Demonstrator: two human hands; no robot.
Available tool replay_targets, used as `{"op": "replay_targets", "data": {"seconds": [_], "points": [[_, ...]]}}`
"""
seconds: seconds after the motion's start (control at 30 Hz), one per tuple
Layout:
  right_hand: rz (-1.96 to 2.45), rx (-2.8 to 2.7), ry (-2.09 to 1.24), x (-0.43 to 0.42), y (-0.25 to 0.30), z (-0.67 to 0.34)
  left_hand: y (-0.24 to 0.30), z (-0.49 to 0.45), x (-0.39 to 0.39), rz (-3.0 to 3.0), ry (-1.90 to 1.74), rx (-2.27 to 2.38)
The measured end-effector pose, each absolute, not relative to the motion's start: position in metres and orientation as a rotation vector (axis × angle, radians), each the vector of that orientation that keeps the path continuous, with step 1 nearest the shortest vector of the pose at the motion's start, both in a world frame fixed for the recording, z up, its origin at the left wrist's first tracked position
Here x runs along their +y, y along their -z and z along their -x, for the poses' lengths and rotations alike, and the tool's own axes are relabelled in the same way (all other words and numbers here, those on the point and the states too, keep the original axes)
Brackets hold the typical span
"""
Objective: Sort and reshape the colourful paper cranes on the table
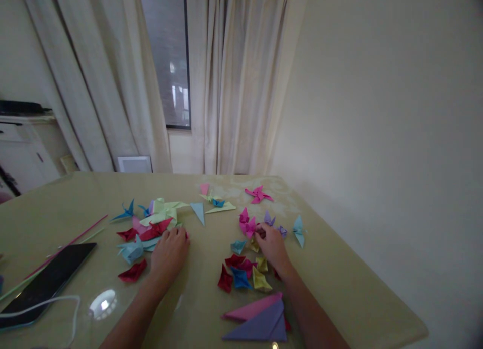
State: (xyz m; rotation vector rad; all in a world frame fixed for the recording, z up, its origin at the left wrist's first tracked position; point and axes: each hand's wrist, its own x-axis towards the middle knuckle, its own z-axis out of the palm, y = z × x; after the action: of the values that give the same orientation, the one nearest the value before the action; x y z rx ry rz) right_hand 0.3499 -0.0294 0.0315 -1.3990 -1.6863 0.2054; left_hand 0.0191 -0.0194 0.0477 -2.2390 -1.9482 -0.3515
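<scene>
My right hand point(272, 244) is closed, thumb and fingertips pinching the edge of a pink origami piece point(248, 227). Around it lie purple origami pieces point(269, 219), a light blue origami boat point(238, 247) and a light blue origami crane point(299, 231). Over on the left, my left hand point(170, 251) rests on the table with its fingers curled down. A bit of pink shows at its fingertips; what they hold is mostly hidden. Beside that hand are red folded paper point(156, 229), a pale green origami piece point(163, 209) and a light blue origami piece point(131, 250).
Small folded boats in red, blue point(240, 277) and yellow point(260, 279) lie near my right forearm, above large purple folded paper point(260, 325). A pink paper pinwheel point(258, 194) lies farther back. A black tablet point(47, 283) with a white cable point(76, 314) is at left.
</scene>
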Motion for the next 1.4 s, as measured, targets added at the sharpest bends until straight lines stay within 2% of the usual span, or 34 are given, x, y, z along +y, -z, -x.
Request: {"op": "replay_targets", "data": {"seconds": [0.1, 0.2, 0.33, 0.47, 0.63, 0.77, 0.87, 0.93, 1.07, 1.17, 1.27, 1.4], "points": [[1.458, -1.621, -0.137, -0.033, -0.036, -0.349, -0.05, -0.025, -0.017, 2.395, 0.61, -1.933], [1.425, -1.602, -0.113, -0.042, -0.049, -0.34, -0.054, -0.035, -0.017, 2.648, 1.105, -1.907], [1.268, -1.693, -0.369, -0.06, -0.065, -0.317, -0.062, -0.057, -0.027, 2.841, 1.689, -1.853], [1.15, -1.783, -0.617, -0.071, -0.069, -0.298, -0.066, -0.074, -0.04, 2.799, 1.863, -1.816], [1.138, -1.843, -0.599, -0.075, -0.07, -0.292, -0.067, -0.081, -0.05, 2.812, 1.926, -1.735], [1.162, -1.869, -0.568, -0.077, -0.07, -0.291, -0.065, -0.081, -0.045, 2.896, 1.896, -1.644], [1.205, -1.836, -0.519, -0.075, -0.067, -0.292, -0.063, -0.066, -0.032, 2.751, 1.761, -1.764], [1.222, -1.796, -0.476, -0.071, -0.066, -0.295, -0.062, -0.047, -0.023, 2.495, 1.434, -1.934], [1.273, -1.743, -0.366, -0.058, -0.07, -0.302, -0.058, -0.004, -0.019, 1.978, 0.521, -2.074], [1.37, -1.76, -0.325, -0.045, -0.073, -0.304, -0.055, 0.011, -0.022, 1.907, 0.168, -2.145], [1.521, -1.822, -0.263, -0.037, -0.07, -0.305, -0.051, 0.009, -0.018, 2.067, 0.08, -2.159], [1.672, -1.803, -0.174, -0.041, -0.063, -0.313, -0.041, 0.001, -0.008, 2.269, 0.222, -2.194]]}}
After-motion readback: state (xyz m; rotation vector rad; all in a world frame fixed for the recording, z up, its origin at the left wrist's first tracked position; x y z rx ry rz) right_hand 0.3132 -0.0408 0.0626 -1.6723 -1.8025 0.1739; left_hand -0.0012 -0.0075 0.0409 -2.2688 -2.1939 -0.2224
